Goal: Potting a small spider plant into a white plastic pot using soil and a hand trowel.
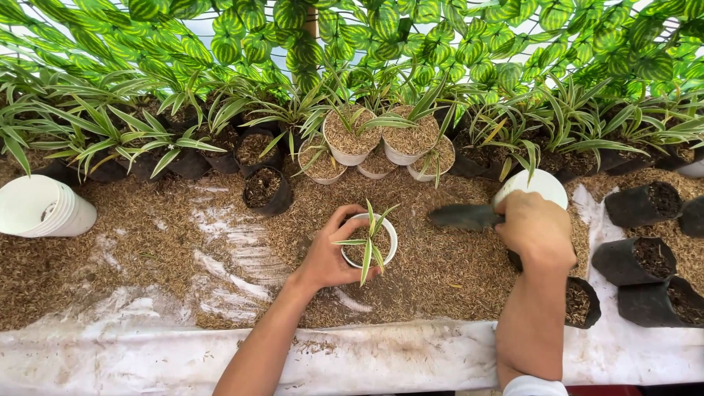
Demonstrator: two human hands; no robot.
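Note:
My left hand (327,253) wraps around a small white pot (386,233) filled with rice husk, with a young striped green plant (369,242) standing in it. The pot rests on a bed of loose husk (440,264). My right hand (534,227) grips the handle of a dark trowel (462,215), whose blade points left and lies just above the husk, to the right of the pot. An empty white pot (539,183) sits right behind my right hand.
A stack of white pots (40,207) lies on its side at far left. Black nursery bags with soil (634,260) stand at right. Filled white pots (350,139) and rows of striped plants (132,139) line the back. White sheeting (147,352) covers the front edge.

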